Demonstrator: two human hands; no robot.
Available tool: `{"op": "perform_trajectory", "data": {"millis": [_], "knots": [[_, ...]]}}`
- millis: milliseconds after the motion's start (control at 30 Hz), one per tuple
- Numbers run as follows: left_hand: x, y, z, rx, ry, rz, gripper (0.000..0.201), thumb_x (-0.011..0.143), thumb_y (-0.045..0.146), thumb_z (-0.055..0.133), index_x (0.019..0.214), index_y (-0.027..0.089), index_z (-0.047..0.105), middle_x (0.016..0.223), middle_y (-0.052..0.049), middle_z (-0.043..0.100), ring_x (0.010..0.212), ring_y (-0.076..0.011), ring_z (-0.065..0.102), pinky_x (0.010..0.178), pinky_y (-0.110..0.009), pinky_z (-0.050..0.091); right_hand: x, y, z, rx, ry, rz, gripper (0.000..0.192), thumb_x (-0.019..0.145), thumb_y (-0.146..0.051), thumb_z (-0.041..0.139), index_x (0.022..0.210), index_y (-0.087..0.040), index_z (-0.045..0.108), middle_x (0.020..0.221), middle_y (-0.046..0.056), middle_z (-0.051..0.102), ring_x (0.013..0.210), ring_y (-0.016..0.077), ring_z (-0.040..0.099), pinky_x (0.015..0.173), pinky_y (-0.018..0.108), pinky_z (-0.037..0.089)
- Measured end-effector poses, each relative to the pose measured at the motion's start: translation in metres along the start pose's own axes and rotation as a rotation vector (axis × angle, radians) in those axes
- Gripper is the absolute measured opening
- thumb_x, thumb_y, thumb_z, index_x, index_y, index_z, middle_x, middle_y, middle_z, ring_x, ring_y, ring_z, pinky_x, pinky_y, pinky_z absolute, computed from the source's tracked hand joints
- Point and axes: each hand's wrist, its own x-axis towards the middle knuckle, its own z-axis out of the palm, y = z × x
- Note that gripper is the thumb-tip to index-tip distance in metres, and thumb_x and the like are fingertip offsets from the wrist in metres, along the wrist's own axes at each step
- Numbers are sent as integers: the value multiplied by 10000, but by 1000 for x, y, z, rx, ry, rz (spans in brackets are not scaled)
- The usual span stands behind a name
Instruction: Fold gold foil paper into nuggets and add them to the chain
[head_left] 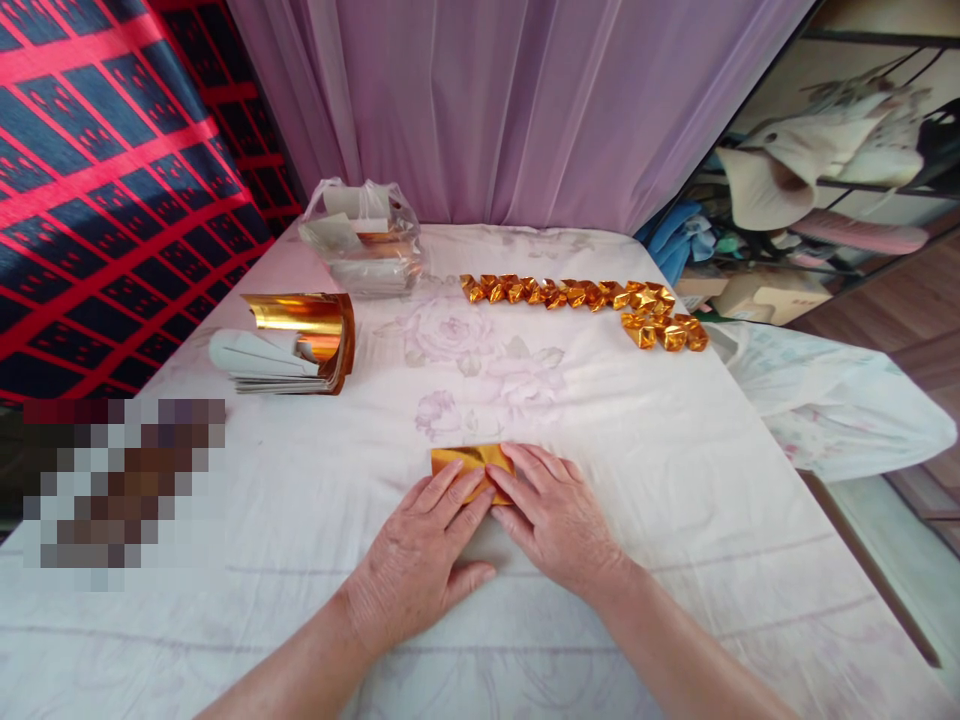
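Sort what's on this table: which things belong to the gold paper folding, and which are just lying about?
In use: gold paper pressed flat under left hand and right hand; stack of gold sheets; row of folded gold pieces.

Lying about: plastic bag, curtain, shelf clutter.

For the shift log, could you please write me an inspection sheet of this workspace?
Surface: table under a white floral cloth.
Job's things: gold sheet, folded, flat on the cloth.
Clutter: foil stack, plastic bag, row of folded gold pieces.
Grippers: left hand and right hand press flat on the gold sheet.
Cables: nothing seen.
Surroundings: pink curtain, red-checked fabric, shelves.
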Motion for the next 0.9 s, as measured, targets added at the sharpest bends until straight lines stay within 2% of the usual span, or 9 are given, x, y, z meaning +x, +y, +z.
{"op": "perform_trajectory", "data": {"millis": [267, 500, 700, 900], "knots": [[-1, 0, 2, -7, -12, -7, 684, 947, 541, 511, 1511, 189, 352, 1497, -117, 496, 1411, -285, 404, 1130, -455, 373, 0, 1, 0, 16, -19, 9, 336, 971, -384, 520, 1212, -214, 680, 1326, 117, 624, 1206, 268, 534, 925, 404, 433], [1, 0, -2, 8, -25, 3, 664, 944, 520, 526, 1480, 152, 393, 1504, -123, 487, 1407, -294, 412, 1114, -473, 395, 0, 1, 0, 22, -29, 4, 346, 970, -388, 521, 1223, -209, 673, 1350, 116, 612, 1229, 273, 519, 918, 402, 437], [2, 1, -2, -13, -25, -11, 665, 943, 531, 525, 1492, 182, 385, 1480, -115, 517, 1399, -285, 427, 1133, -459, 378, -1, 2, 2, 7, -38, 14, 370, 943, -388, 563, 1254, -215, 662, 1388, 146, 566, 1246, 293, 504, 932, 417, 435], [1, 1, -2, 7, -28, -8, 654, 943, 542, 519, 1476, 178, 411, 1479, -110, 519, 1387, -289, 441, 1124, -456, 388, -3, 2, 3, 18, -13, 6, 378, 959, -404, 529, 1252, -202, 657, 1381, 157, 566, 1248, 296, 504, 932, 426, 442]]}}
